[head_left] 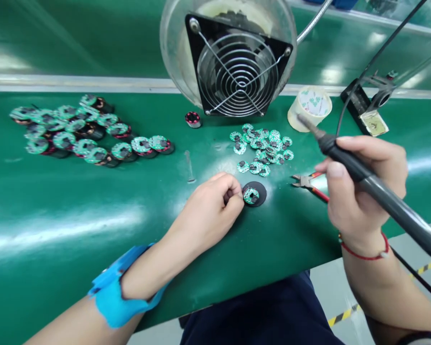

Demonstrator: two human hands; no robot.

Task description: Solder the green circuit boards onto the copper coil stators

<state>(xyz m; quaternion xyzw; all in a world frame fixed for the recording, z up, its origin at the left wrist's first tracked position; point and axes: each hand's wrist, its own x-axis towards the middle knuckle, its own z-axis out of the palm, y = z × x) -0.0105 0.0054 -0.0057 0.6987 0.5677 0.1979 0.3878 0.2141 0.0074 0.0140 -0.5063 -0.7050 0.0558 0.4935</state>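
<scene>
My right hand (366, 187) is wrapped round the dark handle of a soldering iron (362, 172). The iron's tip points up and left, in front of a roll of tape. My left hand (217, 201) is closed, its fingertips pinched at the left edge of a small round green circuit board (250, 195). That board lies over a black disc (261, 192) on the bench; what is under it is hidden. Just beyond is a loose pile of similar round circuit boards (269, 143). Red-handled side cutters (305, 181) lie between the disc and my right hand.
A fan with a wire guard (240, 86) stands at the back. At the left are grouped several motor cores with green boards (82, 129). One bare core (193, 120) stands near the fan. The tape roll (312, 105) and an iron stand (362, 105) are at back right.
</scene>
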